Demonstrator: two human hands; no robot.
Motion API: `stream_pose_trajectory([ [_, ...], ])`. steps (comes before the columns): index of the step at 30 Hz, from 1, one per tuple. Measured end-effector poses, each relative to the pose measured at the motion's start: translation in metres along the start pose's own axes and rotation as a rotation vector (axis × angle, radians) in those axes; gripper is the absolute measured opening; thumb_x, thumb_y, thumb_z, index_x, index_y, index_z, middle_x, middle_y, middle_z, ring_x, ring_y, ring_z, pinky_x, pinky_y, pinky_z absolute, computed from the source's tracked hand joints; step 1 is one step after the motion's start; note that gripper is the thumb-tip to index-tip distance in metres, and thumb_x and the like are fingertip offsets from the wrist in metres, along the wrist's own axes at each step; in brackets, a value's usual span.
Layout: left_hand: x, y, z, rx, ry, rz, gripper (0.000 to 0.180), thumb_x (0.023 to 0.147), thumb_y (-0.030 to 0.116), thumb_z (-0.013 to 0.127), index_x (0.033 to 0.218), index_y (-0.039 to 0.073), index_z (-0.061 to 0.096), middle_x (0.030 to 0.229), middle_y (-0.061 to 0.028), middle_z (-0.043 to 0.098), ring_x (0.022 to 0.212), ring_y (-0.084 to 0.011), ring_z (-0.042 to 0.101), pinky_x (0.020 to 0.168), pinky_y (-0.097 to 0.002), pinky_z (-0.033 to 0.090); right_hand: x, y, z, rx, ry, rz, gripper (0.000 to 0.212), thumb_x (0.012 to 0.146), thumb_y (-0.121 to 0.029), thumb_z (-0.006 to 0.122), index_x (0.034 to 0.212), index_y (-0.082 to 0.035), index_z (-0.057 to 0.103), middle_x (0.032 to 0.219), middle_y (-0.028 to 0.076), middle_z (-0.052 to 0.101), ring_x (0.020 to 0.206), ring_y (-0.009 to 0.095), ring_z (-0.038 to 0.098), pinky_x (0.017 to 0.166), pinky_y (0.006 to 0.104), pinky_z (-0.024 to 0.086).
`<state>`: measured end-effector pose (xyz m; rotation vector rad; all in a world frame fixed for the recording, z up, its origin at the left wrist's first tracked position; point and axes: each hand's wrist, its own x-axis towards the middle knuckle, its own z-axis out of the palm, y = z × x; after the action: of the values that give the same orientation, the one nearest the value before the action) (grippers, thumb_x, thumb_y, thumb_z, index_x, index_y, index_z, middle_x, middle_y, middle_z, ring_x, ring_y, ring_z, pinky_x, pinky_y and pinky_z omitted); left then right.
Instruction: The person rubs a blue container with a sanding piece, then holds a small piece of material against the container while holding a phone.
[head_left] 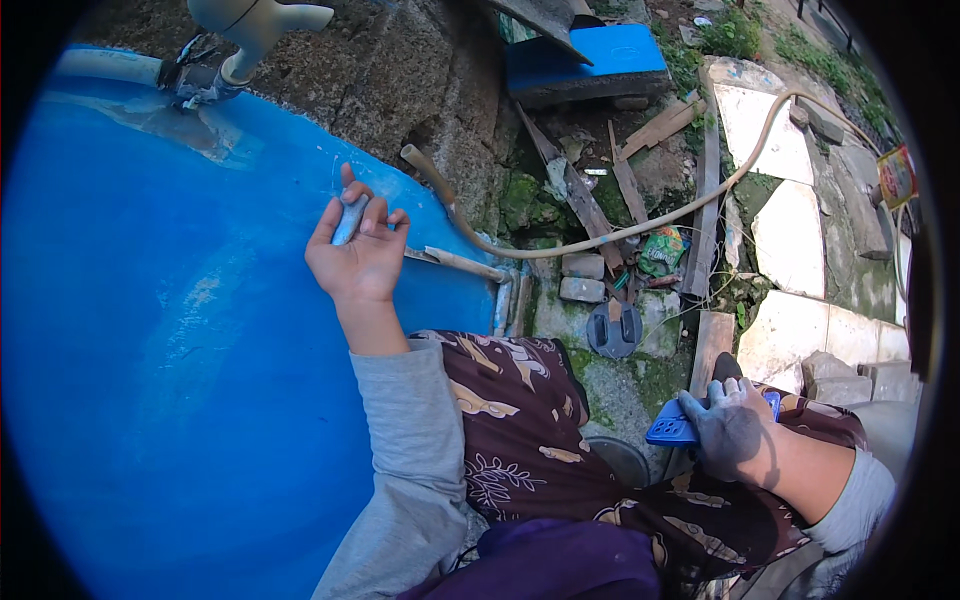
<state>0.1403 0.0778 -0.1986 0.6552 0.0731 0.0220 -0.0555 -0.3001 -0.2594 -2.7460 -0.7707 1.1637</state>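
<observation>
My left hand (357,262) is raised palm up above the blue surface, its fingers partly curled and one fingertip pointing away. Between its thumb and fingers sits a small, smooth, blue-grey oblong piece (349,221), whose kind I cannot make out. On the right, my right hand (733,428), its back smeared dark grey, is closed over a blue plastic piece with round holes (672,426). That piece lies against my patterned brown clothing (560,455), and the hand covers most of it.
A pale hose (640,232) curves across the ground from the blue surface's far edge. Pipe fittings (205,80) stand at the far left. Wooden planks (705,200), bricks (582,289), a green packet (661,251) and a round grey disc (614,330) lie beside pale slabs (790,240).
</observation>
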Motion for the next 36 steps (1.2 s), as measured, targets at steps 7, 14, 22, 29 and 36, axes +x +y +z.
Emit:
stream_pose_trajectory([
  [7,0.005,-0.013,0.001,-0.118,0.086,-0.109,0.039,0.097,0.02,0.035,0.13,0.009,0.052,0.088,0.001,0.052,0.06,-0.0135,0.037,0.072,-0.0336,0.03,-0.012,-0.004,0.008,-0.042,0.162,0.071,0.049,0.085,-0.02,0.053,0.131,-0.004,0.055,0.105,0.016,0.062,0.101,0.028,0.059,0.091,0.038,0.04],
  [14,0.01,-0.021,-0.001,-0.149,0.131,-0.161,0.038,0.096,0.019,0.035,0.129,0.009,0.052,0.088,0.0013,0.053,0.061,-0.0135,0.038,0.073,-0.0338,0.03,-0.014,-0.003,0.013,-0.084,0.23,0.067,0.043,0.086,-0.021,0.051,0.127,-0.008,0.06,0.102,0.015,0.063,0.099,0.026,0.059,0.088,0.0364,0.04],
  [22,0.006,-0.008,-0.003,-0.205,0.074,-0.177,0.038,0.096,0.017,0.034,0.128,0.009,0.053,0.088,0.0003,0.052,0.061,-0.014,0.039,0.073,-0.0345,0.031,-0.012,-0.004,-0.002,-0.024,0.116,0.03,0.057,0.08,-0.023,0.059,0.133,-0.003,0.053,0.107,0.019,0.061,0.103,0.03,0.058,0.091,0.0394,0.04],
  [29,-0.002,-0.002,-0.001,-0.045,0.04,-0.012,0.039,0.096,0.017,0.035,0.13,0.006,0.051,0.089,-0.0008,0.052,0.062,-0.0128,0.04,0.074,-0.0344,0.03,-0.001,0.001,-0.002,-0.022,0.034,-0.038,0.065,0.08,-0.022,0.058,0.139,0.0,0.045,0.114,0.024,0.057,0.106,0.035,0.057,0.095,0.0403,0.04],
  [36,0.001,-0.007,0.004,-0.067,0.059,-0.062,0.038,0.095,0.016,0.036,0.128,0.006,0.052,0.088,-0.0004,0.052,0.062,-0.0135,0.04,0.072,-0.034,0.031,-0.005,-0.001,-0.007,-0.009,-0.044,0.02,0.066,0.082,-0.023,0.057,0.142,0.0,0.041,0.117,0.025,0.056,0.11,0.035,0.056,0.097,0.0408,0.039],
])
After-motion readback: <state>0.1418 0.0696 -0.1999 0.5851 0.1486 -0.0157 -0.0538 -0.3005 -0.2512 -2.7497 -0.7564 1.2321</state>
